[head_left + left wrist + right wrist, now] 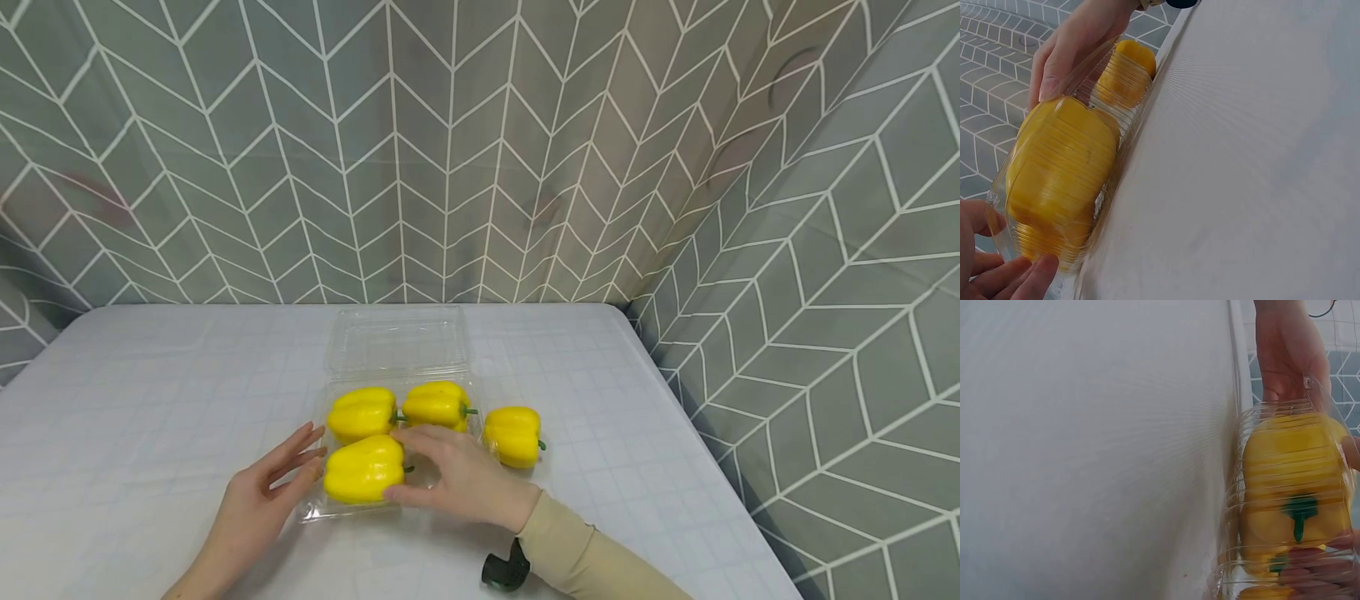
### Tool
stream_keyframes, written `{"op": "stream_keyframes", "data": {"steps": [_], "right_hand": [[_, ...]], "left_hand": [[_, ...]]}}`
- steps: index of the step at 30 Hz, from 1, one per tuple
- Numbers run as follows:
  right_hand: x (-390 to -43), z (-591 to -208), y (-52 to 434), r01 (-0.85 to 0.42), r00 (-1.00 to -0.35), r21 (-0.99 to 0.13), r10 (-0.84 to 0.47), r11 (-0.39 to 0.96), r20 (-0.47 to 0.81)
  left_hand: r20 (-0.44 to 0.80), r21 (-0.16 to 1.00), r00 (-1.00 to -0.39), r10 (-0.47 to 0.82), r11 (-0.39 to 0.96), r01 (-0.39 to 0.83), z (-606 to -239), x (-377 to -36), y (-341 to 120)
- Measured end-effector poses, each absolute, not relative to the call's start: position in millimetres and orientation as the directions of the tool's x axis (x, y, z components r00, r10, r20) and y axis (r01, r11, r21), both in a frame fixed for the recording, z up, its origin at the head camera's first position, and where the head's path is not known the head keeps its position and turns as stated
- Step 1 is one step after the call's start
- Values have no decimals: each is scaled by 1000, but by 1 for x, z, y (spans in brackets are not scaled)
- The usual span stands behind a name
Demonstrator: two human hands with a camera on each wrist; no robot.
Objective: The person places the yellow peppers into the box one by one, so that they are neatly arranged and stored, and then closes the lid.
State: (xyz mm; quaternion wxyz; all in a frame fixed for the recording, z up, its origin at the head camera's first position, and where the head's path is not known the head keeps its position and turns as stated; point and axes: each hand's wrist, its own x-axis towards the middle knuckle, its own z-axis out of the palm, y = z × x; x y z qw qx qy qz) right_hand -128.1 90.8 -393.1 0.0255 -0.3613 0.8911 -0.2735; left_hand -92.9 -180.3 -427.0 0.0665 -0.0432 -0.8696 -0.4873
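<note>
Yellow plastic bell pepper in clear plastic clamshell tray: right hand grips it; left hand, fingers straight, touches tray beside it

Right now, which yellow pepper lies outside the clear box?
The rightmost pepper, on the table beside the clear box; the other three sit inside it.

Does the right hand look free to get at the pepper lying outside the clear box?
Probably yes. That loose pepper lies on the table just beside the right hand, outside the clear box, with nothing between them, though the hand now grips another pepper.
</note>
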Motion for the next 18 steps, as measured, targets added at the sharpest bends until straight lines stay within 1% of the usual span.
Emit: {"op": "stream_keyframes", "data": {"steps": [8, 18], "right_hand": [[-129, -393, 92, -628, -731, -525, -667, 574, 145], [-131, -389, 95, -638, -730, -501, -665, 585, 154]], "left_hand": [[162, 847, -987, 7, 513, 142, -429, -93, -180], [185, 861, -982, 26, 477, 175, -429, -92, -179]]}}
